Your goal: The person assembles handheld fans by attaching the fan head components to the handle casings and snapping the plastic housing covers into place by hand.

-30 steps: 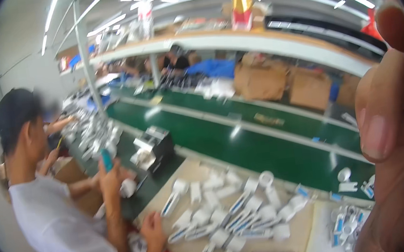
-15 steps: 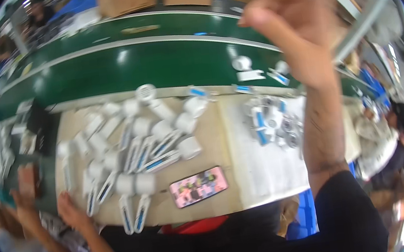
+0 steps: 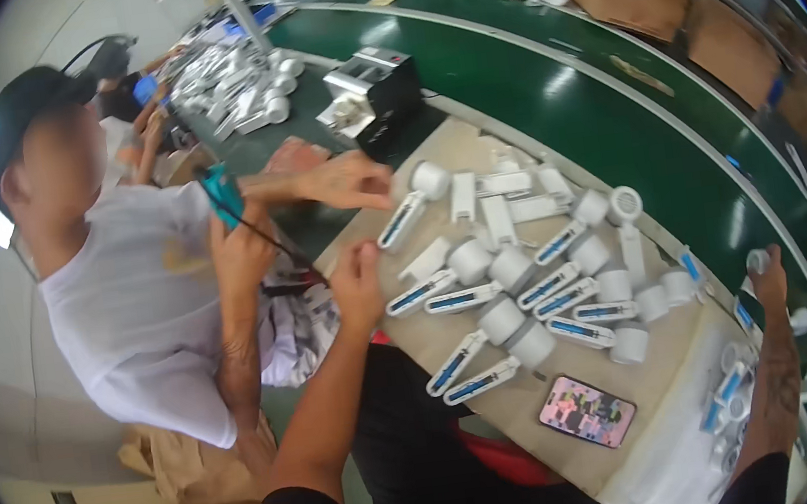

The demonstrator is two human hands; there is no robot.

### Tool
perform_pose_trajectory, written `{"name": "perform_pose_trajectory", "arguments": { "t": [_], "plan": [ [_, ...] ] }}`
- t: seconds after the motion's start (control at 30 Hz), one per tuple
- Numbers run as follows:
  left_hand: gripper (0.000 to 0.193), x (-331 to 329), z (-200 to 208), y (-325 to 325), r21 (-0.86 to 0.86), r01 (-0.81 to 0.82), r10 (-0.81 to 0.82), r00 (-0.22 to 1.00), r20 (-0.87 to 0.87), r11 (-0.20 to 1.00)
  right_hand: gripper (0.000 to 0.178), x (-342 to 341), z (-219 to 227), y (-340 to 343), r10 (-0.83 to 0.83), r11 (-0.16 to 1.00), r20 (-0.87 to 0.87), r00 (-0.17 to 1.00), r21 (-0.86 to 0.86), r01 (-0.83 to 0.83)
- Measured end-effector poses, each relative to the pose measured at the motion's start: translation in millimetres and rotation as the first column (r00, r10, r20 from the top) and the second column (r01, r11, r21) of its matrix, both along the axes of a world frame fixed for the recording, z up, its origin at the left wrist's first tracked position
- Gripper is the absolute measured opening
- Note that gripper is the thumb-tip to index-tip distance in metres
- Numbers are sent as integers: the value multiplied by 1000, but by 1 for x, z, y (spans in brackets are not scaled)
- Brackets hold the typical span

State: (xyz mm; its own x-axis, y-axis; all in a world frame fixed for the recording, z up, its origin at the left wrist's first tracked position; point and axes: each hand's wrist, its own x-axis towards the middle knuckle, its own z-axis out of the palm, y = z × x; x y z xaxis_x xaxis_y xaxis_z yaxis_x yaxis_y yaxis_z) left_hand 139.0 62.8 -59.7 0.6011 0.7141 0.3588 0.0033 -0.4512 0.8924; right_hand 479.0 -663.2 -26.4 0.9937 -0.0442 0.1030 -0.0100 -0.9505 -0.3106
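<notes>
My left hand [image 3: 357,283] is at the left edge of the work table [image 3: 535,419], fingers curled together; whether anything is between them is hidden. Over the table's right side, beside the green belt, my right hand [image 3: 770,283] grips a small round whitish part [image 3: 757,261] at its fingertips. Between my hands lie several white handled housings [image 3: 469,296] with round cup-like heads, their handles open and showing blue strips inside. One white piece with a slotted round face [image 3: 626,207] lies near the far edge.
A phone [image 3: 587,411] lies on the table's near side. Small clear and blue-white parts [image 3: 729,398] lie on a white sheet at right. At left a co-worker in a white shirt [image 3: 154,313] holds a teal corded tool [image 3: 222,196]. A black-and-metal device [image 3: 372,95] and green conveyor [image 3: 544,84] stand beyond.
The view has swung left, bringing the co-worker into fuller sight. My right hand has come down from above the belt to the table's right side. My left hand's fingers have curled in.
</notes>
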Motion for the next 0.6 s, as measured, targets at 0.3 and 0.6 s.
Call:
{"name": "perform_pose_trajectory", "arguments": {
  "t": [0.3,0.6],
  "plan": [
    [29,0,-12,9,-22,-44,45,995,87,999,63,-34,90,100,204,969,366,908,57,-241],
    [29,-41,76,-71,-339,315,-137,879,457,887,79,-256,207,262,469,522,239,850,702,-485]
  ]
}}
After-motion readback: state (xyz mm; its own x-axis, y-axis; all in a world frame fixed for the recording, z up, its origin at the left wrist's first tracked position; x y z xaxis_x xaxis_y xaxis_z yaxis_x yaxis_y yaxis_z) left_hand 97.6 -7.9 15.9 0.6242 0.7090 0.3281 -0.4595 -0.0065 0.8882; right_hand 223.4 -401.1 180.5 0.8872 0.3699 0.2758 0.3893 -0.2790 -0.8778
